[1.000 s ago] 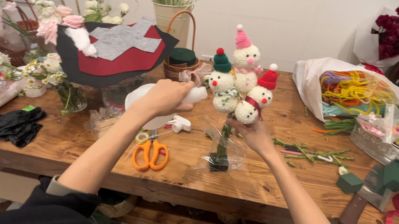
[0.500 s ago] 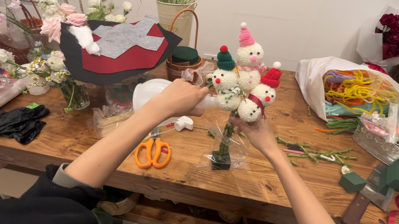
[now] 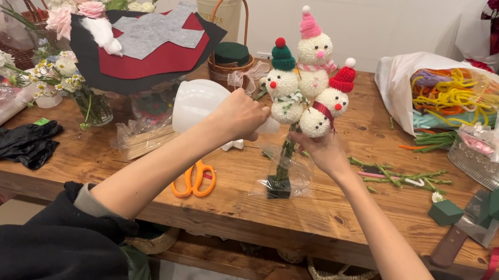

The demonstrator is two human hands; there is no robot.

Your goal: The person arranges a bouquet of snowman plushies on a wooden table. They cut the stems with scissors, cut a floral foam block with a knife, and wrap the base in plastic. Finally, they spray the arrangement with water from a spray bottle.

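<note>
Snowmen (image 3: 305, 83) made of fluffy white pompoms are standing together as a small bunch just above the middle of the frame, three of them, each mounted on a green stem. One is wearing a pink knitted hat, one a dark green hat with a red bobble, one a red hat with a white bobble; all have small red or pink noses, and a scarf is showing on at least two.

The right hand (image 3: 325, 154) is pinching the gathered stems just under the lowest snowman, fingers curled closed around them. The left hand (image 3: 238, 117) is closing around a white, rounded bottle-like object (image 3: 199, 104), which is lying sideways just left of the bunch; exactly what that object is cannot be told.

The bunch is probably very light and top-heavy, with soft heads that would crush or shed fuzz if squeezed, so the stems look like the sound place to grip, low enough to steady them and clear of the pompoms. The stems are running down into a clear plastic wrap (image 3: 282, 176) resting on the wooden counter (image 3: 329, 223), which seems slippery and crinkly.

Orange-handled scissors (image 3: 195, 178) are lying on the counter at lower left of the bunch, and cut green stems (image 3: 397, 176) are scattered to its right.
</note>
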